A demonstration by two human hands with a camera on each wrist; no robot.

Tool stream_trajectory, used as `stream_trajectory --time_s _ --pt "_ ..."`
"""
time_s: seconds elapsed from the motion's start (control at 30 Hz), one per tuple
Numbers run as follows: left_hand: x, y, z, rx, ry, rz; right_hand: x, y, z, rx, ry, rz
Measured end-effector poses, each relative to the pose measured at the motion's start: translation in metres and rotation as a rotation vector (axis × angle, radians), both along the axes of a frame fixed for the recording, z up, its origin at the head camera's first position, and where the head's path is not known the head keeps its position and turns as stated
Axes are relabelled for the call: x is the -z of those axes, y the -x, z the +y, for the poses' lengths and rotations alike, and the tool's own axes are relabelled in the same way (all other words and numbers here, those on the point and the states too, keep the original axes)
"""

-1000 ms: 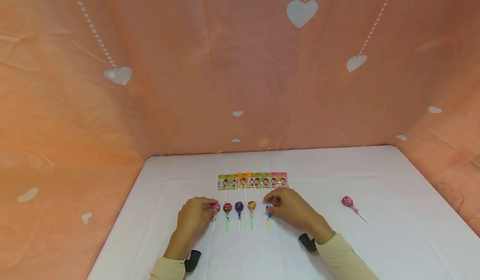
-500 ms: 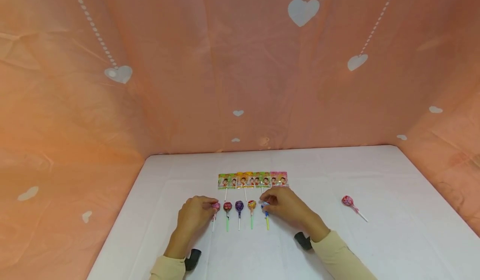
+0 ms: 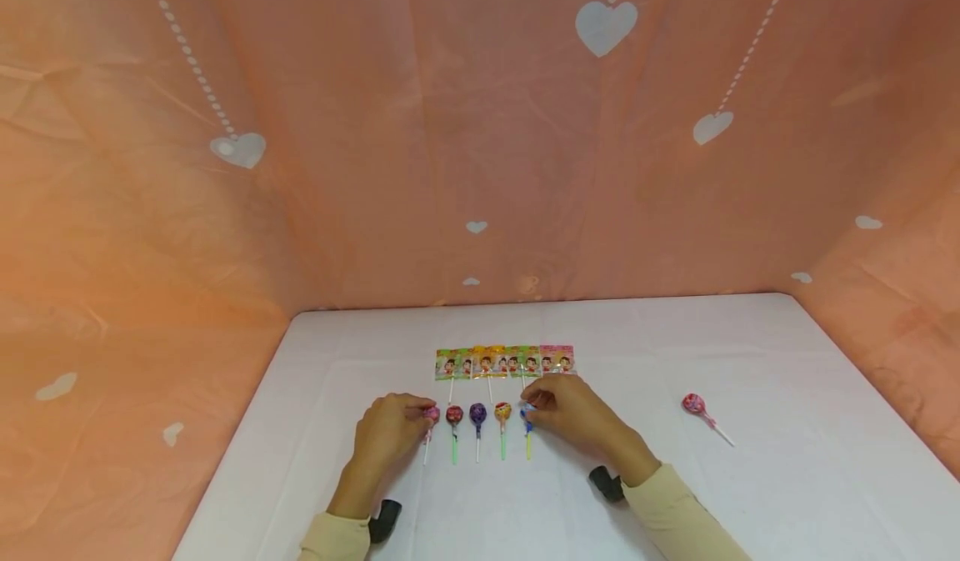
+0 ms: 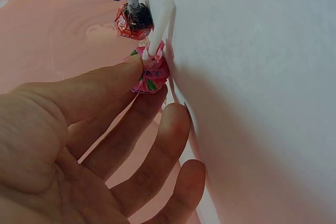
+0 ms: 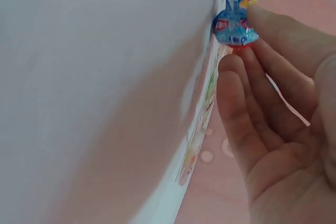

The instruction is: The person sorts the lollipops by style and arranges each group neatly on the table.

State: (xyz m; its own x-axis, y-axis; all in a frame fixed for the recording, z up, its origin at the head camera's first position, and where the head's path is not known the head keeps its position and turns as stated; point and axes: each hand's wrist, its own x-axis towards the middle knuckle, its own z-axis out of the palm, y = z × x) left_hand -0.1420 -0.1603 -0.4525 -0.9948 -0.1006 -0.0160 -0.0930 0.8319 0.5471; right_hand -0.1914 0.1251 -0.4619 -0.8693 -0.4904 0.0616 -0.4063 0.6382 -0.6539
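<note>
A row of lollipops lies on the white table, sticks toward me. At its left end my left hand (image 3: pixel 392 432) pinches the head of a pink-wrapped lollipop (image 4: pixel 152 72) between thumb and fingers. My right hand (image 3: pixel 581 415) pinches the blue-wrapped lollipop (image 5: pixel 233 27), which has a yellow stick (image 3: pixel 528 447), at the right end. Between the hands lie a red lollipop (image 3: pixel 454 416) with a green stick, a purple lollipop (image 3: pixel 478 414) with a white stick and a yellow-orange lollipop (image 3: pixel 502 412) with a green stick. The right fingers partly cover the blue head in the head view.
Behind the row, flat lollipops in green packets (image 3: pixel 453 364), an orange packet (image 3: pixel 489 362) and a pink packet (image 3: pixel 557 359) lie side by side. Another pink-red lollipop (image 3: pixel 694 404) lies apart to the right. Orange cloth (image 3: pixel 450 169) with white hearts surrounds the table (image 3: pixel 750 361).
My right hand has slid the blue lollipop a little left, closer to the yellow-orange one, and its stick now stands straighter. My left hand has stayed on the pink lollipop.
</note>
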Motion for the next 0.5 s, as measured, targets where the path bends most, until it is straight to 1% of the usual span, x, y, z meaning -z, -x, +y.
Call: stream_trajectory --time_s 0.13,0.23,0.37,0.5 --pt "0.001 0.000 0.000 -0.004 -0.003 -0.001 -0.002 -0.002 0.011 0.030 0.001 0.013" --pt "0.001 0.001 0.000 -0.004 -0.004 0.005 -0.006 -0.004 0.029 0.064 0.014 0.024" --pt "0.002 0.001 -0.001 -0.002 -0.001 0.015 -0.011 -0.004 0.063 0.119 0.009 0.061" --pt "0.002 0.001 -0.001 0.000 -0.002 0.021 -0.014 -0.004 0.104 0.166 -0.016 0.128"
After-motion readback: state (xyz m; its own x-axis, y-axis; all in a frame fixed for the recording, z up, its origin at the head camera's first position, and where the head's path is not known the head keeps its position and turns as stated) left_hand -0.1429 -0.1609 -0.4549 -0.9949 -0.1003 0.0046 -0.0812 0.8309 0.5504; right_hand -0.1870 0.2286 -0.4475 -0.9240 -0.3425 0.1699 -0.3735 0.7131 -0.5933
